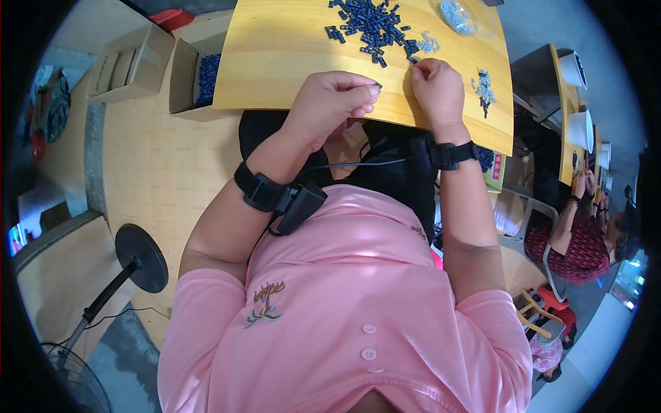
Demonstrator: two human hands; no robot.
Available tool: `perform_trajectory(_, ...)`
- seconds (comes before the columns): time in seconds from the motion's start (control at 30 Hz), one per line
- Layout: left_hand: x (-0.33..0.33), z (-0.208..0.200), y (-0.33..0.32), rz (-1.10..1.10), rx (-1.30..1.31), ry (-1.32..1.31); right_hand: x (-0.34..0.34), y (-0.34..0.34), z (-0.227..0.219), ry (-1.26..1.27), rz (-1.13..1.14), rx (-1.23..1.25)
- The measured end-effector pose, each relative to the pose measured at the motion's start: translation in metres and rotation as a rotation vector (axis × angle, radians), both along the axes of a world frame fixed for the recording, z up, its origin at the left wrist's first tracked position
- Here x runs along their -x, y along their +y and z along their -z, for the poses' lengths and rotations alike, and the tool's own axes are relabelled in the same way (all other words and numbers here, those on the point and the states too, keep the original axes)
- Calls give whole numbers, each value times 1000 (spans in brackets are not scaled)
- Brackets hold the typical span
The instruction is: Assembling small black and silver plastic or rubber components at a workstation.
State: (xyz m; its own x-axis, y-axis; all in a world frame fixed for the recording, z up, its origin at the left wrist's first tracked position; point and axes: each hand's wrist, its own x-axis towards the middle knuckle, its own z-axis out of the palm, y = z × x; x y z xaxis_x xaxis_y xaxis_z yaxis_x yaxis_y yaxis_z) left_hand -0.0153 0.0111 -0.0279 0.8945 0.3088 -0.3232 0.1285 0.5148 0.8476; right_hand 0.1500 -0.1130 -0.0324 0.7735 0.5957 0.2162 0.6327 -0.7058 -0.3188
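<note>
My left hand (pixel 334 102) is above the near edge of the wooden table, thumb and forefinger pinched together. A small dark piece (pixel 378 86) just shows at its fingertips; its exact kind is too small to make out. To the right, my right hand (pixel 439 89) rests low over the tabletop with its fingers closed in a pinch. At its fingertips is a small black plastic part (pixel 414 61). Beyond the hands lies a loose pile of small black plastic parts (pixel 372 27). Next to it is a little heap of tiny clear pieces (pixel 428 44).
A round clear container (pixel 456 17) of small pale pieces stands at the table's far right. Black and clear pieces form another cluster (pixel 484 89) at right. A cardboard box (pixel 184 76) with dark parts adjoins the table (pixel 275 41) at left. Other people sit working at right.
</note>
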Motion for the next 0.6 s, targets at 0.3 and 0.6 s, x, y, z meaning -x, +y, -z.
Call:
perform_trajectory(0.3,-1,3,-3,-18,-231,33,3,-19,-9,64,-130,-154)
perform_trajectory(0.6,-2,11,-3,-45,-203,53,10,-13,-3,70,-241,-184)
